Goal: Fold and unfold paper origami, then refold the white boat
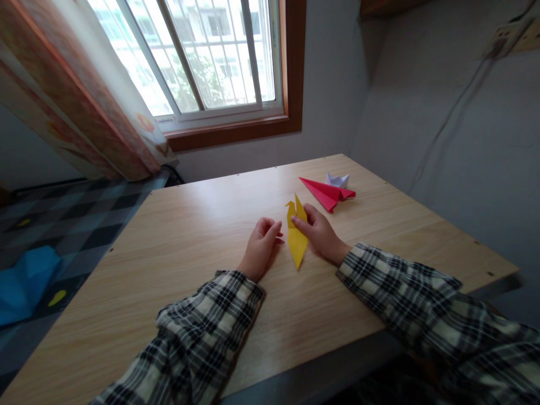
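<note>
A yellow folded paper crane (297, 242) stands out over the table in front of me, its small bent head and a pointed tip at the top and a long wing pointing down toward me. My right hand (321, 232) pinches it from the right, thumb on the near face and fingers behind, where they are partly hidden. Just left of the crane, my left hand (262, 243) is apart from it, fingers loosely curled and thumb against the index finger, with nothing visible in it.
On the wooden table (202, 230), beyond my right hand, lie a red paper plane (327, 194) and a white paper boat (337, 180). A blue folded paper piece (29, 281) rests on the checked cloth (95, 225) at left. A window (219, 62) is behind the table.
</note>
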`<state>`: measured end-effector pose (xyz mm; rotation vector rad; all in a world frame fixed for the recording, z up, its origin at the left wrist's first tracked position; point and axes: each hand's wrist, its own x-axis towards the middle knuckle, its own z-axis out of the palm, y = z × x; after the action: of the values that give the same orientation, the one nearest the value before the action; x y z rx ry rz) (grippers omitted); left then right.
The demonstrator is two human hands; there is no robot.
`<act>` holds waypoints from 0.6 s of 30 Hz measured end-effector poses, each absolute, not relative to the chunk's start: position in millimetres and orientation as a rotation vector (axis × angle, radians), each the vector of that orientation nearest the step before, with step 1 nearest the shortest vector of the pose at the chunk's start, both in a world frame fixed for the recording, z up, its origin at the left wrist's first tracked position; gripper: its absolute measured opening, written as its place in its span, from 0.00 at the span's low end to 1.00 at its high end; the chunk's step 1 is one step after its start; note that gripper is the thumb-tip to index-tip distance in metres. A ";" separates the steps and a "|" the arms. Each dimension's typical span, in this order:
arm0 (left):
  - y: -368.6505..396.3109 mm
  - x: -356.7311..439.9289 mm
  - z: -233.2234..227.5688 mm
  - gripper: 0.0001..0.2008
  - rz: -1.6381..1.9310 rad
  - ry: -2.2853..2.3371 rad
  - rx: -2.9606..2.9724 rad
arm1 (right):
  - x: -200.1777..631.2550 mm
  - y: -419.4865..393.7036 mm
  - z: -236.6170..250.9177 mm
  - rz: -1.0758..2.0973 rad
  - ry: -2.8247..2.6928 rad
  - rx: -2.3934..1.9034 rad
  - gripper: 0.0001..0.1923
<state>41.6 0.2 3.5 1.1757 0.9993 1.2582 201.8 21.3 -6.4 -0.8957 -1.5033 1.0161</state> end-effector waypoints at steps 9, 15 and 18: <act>-4.9 41.3 4.0 0.14 1.028 1.044 1.629 | 200.5 21.5 -5.4 1.046 -1.383 -0.857 0.22; 0.5 40.5 -3.6 0.14 1.186 0.912 1.337 | 200.9 27.5 -13.7 1.122 -1.322 -0.861 0.25; -0.3 41.6 -2.2 0.14 1.234 0.931 1.303 | 200.3 27.0 -14.9 1.292 -1.347 -0.870 0.25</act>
<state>41.6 -0.3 -2.2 1.3028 0.9315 1.2342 200.3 27.0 -14.9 -0.8696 -1.3474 1.2916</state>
